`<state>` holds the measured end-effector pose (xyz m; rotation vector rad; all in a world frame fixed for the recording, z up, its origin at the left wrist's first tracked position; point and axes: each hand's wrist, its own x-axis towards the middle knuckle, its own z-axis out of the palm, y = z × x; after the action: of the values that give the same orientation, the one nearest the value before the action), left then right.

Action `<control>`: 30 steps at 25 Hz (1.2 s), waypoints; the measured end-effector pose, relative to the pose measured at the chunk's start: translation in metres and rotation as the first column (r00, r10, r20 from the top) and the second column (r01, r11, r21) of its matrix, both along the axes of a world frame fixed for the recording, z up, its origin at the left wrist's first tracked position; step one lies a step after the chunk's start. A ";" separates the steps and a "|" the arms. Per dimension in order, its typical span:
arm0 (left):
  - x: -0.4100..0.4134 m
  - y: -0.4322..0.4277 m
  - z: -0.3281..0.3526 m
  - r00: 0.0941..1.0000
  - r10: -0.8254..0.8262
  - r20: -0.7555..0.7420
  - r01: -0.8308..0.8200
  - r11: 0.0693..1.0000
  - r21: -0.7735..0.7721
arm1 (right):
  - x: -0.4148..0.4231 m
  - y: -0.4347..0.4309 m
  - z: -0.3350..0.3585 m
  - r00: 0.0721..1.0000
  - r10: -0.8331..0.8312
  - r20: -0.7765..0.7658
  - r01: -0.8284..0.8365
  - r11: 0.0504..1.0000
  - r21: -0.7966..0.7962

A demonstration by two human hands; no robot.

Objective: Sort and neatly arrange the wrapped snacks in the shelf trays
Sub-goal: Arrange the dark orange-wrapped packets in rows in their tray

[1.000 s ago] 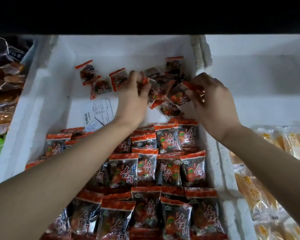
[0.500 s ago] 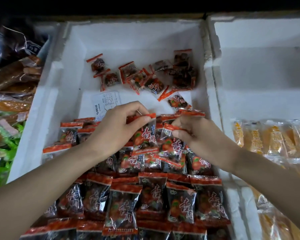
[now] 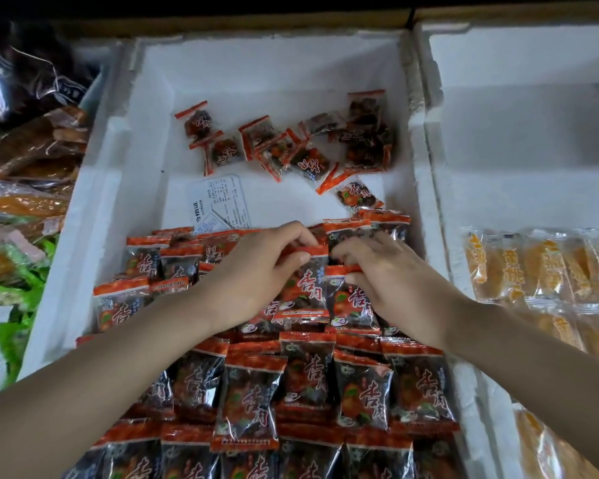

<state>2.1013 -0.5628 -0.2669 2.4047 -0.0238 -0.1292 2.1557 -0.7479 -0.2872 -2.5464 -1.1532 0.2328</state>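
A white foam tray (image 3: 94, 209) holds several red-and-black wrapped snacks, laid in rows (image 3: 249, 406) across its near half. My left hand (image 3: 256, 271) pinches the red top edge of one packet (image 3: 308, 288) at the back of the rows. Beside it, my right hand (image 3: 388, 274) pinches the top of a neighbouring packet (image 3: 353, 302). A loose heap of the same snacks (image 3: 305, 146) lies jumbled at the tray's far end.
A white paper slip (image 3: 218, 202) lies on the tray floor between the heap and the rows. The foam tray to the right (image 3: 519, 140) holds yellow wrapped snacks (image 3: 540, 267) at its near side. Mixed bagged snacks (image 3: 18, 202) fill the left shelf area.
Both hands have come back from the far heap toward me, each bringing a packet, and now hold them at the back row of the arranged snacks.
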 end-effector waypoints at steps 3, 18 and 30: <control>-0.004 -0.004 -0.004 0.988 -0.157 -0.001 0.152 0.954 0.259 | -0.004 -0.005 -0.001 1.000 0.003 0.007 -0.003 1.000 0.007; 0.015 0.008 -0.009 0.957 -0.282 0.067 0.252 0.924 0.288 | 0.012 -0.018 0.010 0.994 -0.076 -0.077 0.084 0.991 0.107; 0.144 0.014 -0.054 0.980 0.112 0.167 -0.170 0.904 0.392 | 0.115 0.052 -0.015 0.864 -0.489 -0.120 0.475 0.870 -0.128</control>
<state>2.2458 -0.5489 -0.3212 2.8166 0.1248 0.1168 2.2705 -0.6955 -0.3022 -2.7449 -0.4279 0.3488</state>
